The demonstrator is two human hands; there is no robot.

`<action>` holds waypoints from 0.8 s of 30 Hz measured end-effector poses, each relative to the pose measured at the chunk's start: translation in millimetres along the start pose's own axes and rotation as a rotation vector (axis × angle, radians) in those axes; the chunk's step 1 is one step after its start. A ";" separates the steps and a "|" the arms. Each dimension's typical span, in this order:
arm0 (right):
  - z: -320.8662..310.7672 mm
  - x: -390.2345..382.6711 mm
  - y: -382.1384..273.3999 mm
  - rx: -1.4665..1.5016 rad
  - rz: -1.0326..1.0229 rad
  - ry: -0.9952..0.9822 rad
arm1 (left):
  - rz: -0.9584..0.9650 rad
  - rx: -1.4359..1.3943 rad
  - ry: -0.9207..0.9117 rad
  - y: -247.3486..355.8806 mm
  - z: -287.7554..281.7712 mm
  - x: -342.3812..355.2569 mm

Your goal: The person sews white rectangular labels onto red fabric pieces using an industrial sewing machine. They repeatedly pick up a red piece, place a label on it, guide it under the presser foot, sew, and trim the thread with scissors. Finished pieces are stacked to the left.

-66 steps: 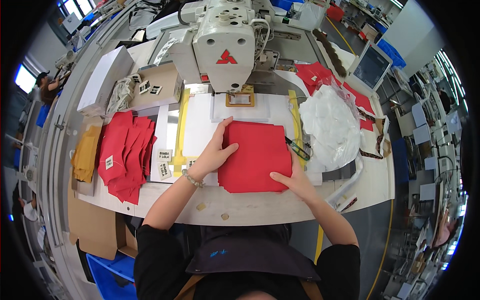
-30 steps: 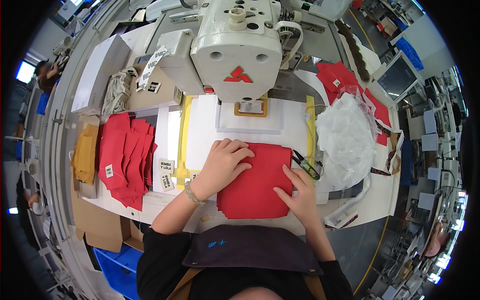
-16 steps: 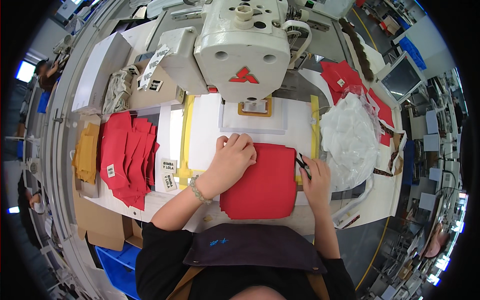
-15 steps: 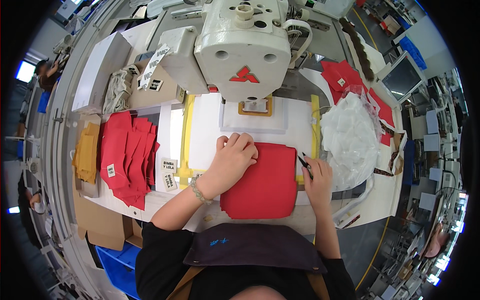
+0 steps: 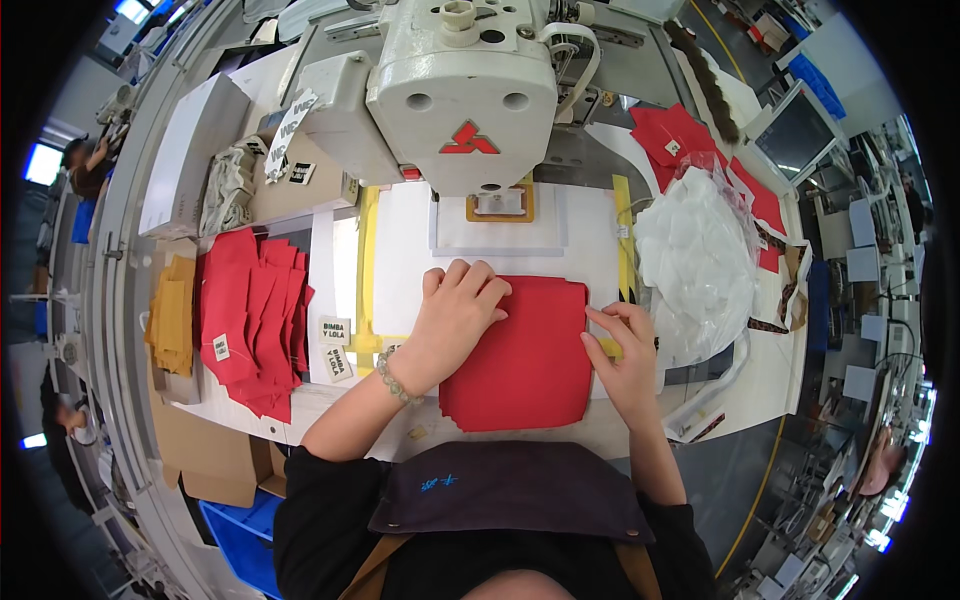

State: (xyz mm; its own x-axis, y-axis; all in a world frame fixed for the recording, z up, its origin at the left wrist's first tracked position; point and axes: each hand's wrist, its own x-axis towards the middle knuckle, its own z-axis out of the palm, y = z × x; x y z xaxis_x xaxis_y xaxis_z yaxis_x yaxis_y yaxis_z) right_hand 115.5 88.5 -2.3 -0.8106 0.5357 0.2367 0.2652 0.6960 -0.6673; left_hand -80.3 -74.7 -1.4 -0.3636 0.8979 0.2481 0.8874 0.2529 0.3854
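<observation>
A stack of red fabric pieces (image 5: pixel 525 360) lies in front of me on the work table. Curled over its upper left edge, my left hand (image 5: pixel 455 322) pinches the fabric, though the thumb is hidden. My right hand (image 5: pixel 628 365) is at the stack's right edge, with thumb and index finger reaching to the border of the fabric, a small gap between their tips. Tucked in that same hand is a slim black pointed tool (image 5: pixel 630 296), mostly covered by the fingers; its exact kind cannot be made out.
A white sewing machine head (image 5: pixel 465 100) stands beyond the stack, above a clear plastic frame (image 5: pixel 545 240). More red pieces (image 5: pixel 240 320) and yellow pieces (image 5: pixel 175 315) lie left, beside two labels (image 5: pixel 335 331). A plastic bag of white pieces (image 5: pixel 695 265) sits right.
My right hand has moved up and left to the stack's edge, and its index finger and thumb have spread. The black tool has shifted back behind the fingers. My left hand stays on the fabric.
</observation>
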 end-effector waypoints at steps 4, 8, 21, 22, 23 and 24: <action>3.3 7.9 -7.9 -0.102 -0.061 -0.009 | -0.027 -0.032 0.026 1.8 -4.6 2.8; 8.8 16.2 -10.3 -0.163 -0.074 -0.025 | -0.021 -0.037 0.012 0.7 -3.4 2.0; 10.7 25.2 -12.0 -0.152 -0.137 -0.052 | -0.062 -0.136 -0.001 -1.8 -2.3 0.9; 10.7 25.0 -12.1 -0.154 -0.137 -0.050 | -0.049 -0.124 0.003 -1.6 -2.0 0.8; 10.9 24.6 -11.9 -0.162 -0.143 -0.050 | -0.036 -0.112 0.008 -1.2 -1.6 0.6; 11.1 23.8 -11.4 -0.170 -0.148 -0.050 | -0.024 -0.100 0.012 -0.8 -1.1 0.6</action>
State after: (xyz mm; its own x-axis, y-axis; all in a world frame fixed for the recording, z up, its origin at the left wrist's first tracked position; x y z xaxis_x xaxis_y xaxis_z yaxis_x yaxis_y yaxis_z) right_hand 87.4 87.9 3.1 -0.8711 0.3999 0.2851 0.2217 0.8382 -0.4983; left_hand -81.6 -74.7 -0.5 -0.3880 0.8875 0.2485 0.8460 0.2360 0.4781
